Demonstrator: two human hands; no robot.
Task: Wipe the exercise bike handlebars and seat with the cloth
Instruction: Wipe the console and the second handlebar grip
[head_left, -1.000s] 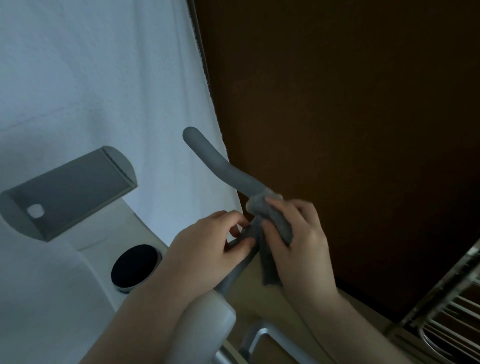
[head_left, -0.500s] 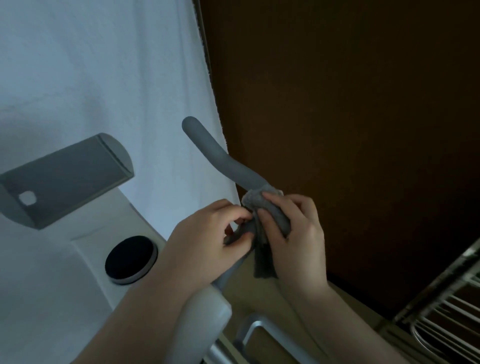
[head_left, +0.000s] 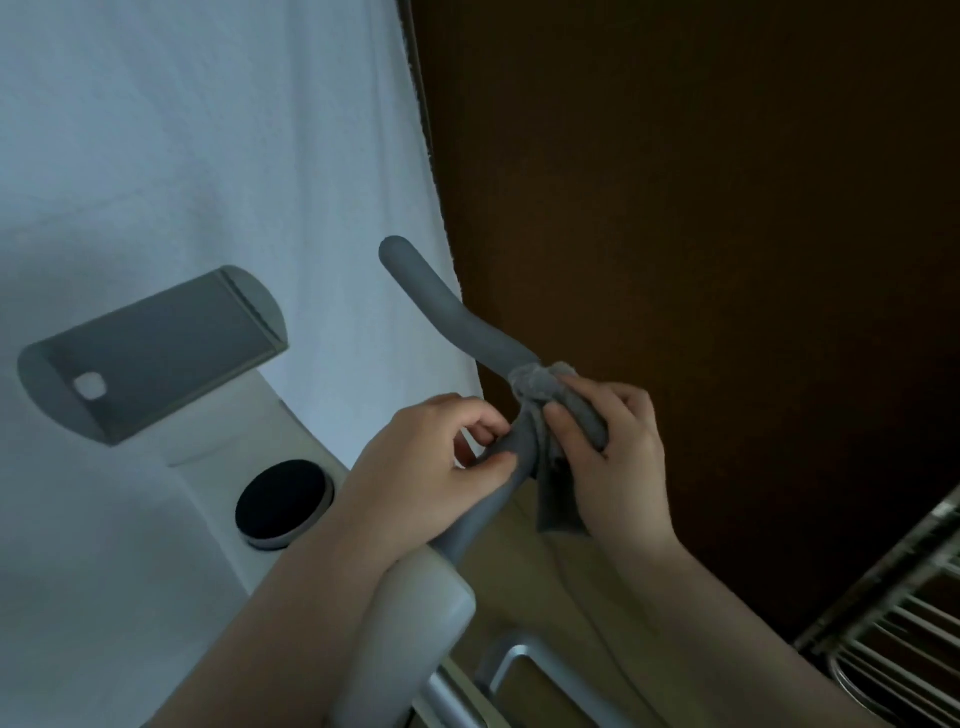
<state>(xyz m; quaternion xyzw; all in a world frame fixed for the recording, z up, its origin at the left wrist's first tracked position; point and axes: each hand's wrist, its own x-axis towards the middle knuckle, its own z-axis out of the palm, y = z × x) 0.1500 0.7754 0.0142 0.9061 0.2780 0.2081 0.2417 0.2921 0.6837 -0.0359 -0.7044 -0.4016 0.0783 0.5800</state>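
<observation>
**A:** Where is the cloth, and what is holding it?

**B:** The grey cloth (head_left: 550, 410) sits right of the frame's centre, bunched around the grey handlebar (head_left: 447, 312). The right hand (head_left: 613, 457) has its fingers curled over the cloth, clamping it against the bar. A loose tail of cloth hangs down below that hand.

**A:** And the other hand?

**B:** The left hand (head_left: 431, 467) is just beside it, lower down the same bar. Its thumb and fingers are curled round the bar, gripping it. The two hands are close together, with the bar running between them.

**A:** How does the handlebar lie?

**B:** It rises from a pale grey post (head_left: 415, 623) at the bottom centre, passes through both hands, bends, and ends in a rounded tip toward the upper middle of the frame.

**A:** What surrounds it?

**B:** To the left is the white body of the exercise bike (head_left: 218, 431), carrying a grey, tilted console holder (head_left: 156, 353) at the left and a round black knob (head_left: 283, 501) below it. Behind these hangs a white fabric (head_left: 208, 130) filling the upper left. A dark brown wall (head_left: 701, 208) fills the right side. A metal wire rack (head_left: 893, 639) shows at the lower right corner, and a metal frame piece (head_left: 524, 660) at the bottom centre.
</observation>
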